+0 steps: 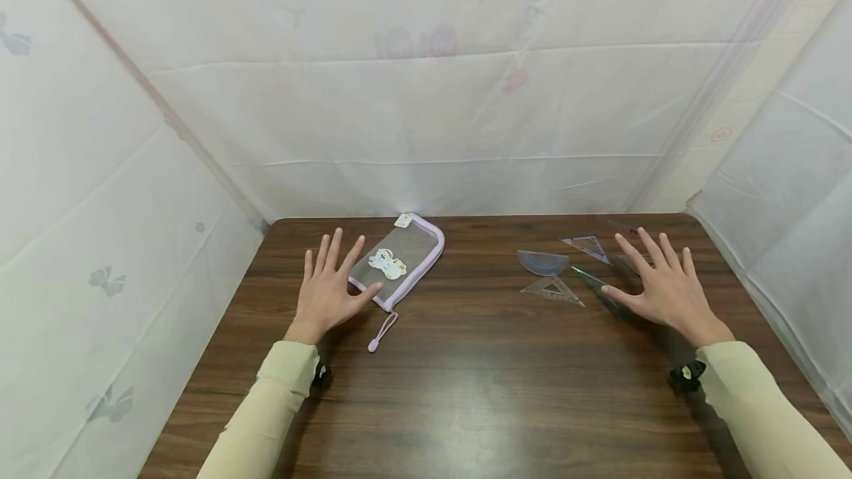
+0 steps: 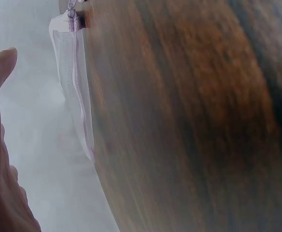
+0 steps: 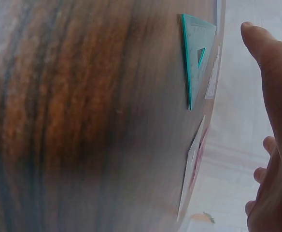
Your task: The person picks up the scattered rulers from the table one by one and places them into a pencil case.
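My left hand point(image 1: 328, 294) is spread with fingers straight, over the left edge of a grey mesh zipper pouch point(image 1: 419, 239). The pouch has a lilac border, a white cartoon patch point(image 1: 387, 263) and a lilac zipper pull point(image 1: 381, 333) hanging toward the front. Its side shows in the left wrist view, beyond the thumb. On the right, my right hand point(image 1: 668, 290) is also spread, holding nothing, above a green-edged set square point(image 3: 194, 53) that it partly covers in the head view. Left of that hand lie a clear protractor point(image 1: 542, 263), a greyish set square point(image 1: 566, 292) and a purplish set square point(image 1: 589, 245).
The brown wood-grain table point(image 1: 459, 390) reaches back to a pale hanging sheet point(image 1: 426, 117), with more sheeting at both sides. Another flat clear piece point(image 3: 191, 159) lies beyond the green-edged set square. Dark straps circle both wrists.
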`<state>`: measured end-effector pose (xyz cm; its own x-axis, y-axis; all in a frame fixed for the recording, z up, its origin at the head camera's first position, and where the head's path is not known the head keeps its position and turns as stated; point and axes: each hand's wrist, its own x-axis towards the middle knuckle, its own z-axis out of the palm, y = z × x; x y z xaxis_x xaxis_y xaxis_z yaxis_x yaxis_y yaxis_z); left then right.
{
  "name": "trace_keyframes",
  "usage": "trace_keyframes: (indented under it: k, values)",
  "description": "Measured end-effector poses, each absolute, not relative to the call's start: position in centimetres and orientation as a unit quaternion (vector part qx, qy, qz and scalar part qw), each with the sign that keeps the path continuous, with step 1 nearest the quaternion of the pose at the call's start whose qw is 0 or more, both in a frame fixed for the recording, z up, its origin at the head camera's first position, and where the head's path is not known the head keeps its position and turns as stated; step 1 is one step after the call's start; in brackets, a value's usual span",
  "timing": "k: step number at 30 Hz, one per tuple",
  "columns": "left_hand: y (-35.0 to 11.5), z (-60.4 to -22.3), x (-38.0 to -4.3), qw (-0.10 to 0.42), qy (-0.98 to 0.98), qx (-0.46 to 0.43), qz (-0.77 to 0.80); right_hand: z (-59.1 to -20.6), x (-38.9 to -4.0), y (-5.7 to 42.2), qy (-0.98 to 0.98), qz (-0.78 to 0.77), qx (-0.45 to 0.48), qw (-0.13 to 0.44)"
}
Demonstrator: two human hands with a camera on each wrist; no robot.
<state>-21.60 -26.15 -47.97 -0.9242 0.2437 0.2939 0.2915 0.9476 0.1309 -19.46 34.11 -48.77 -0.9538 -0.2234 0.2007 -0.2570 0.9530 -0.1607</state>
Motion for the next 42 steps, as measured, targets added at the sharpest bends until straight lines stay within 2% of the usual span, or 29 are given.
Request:
trace_keyframes:
  k: [14,25,37,42]
  values:
    - [-25.4,-48.2,-22.1,0.126,-0.977,-0.149,-0.091,-49.0,-20.4,34.9,-0.981,0.108,0.138,0.083]
    - [-24.0,-47.4,-23.0,0.075,-0.976,-0.168,-0.116,-47.8,-22.3,36.6,-0.977,0.124,0.171,0.033]
    - [-21.6,-46.4,-24.4,0.025,-0.975,-0.173,-0.136,-46.9,-24.3,38.8,-0.977,0.106,0.171,-0.068]
    - [-20.5,-45.8,-24.9,0.015,-0.978,-0.173,-0.119,-47.2,-25.1,39.4,-0.974,0.099,0.19,-0.07]
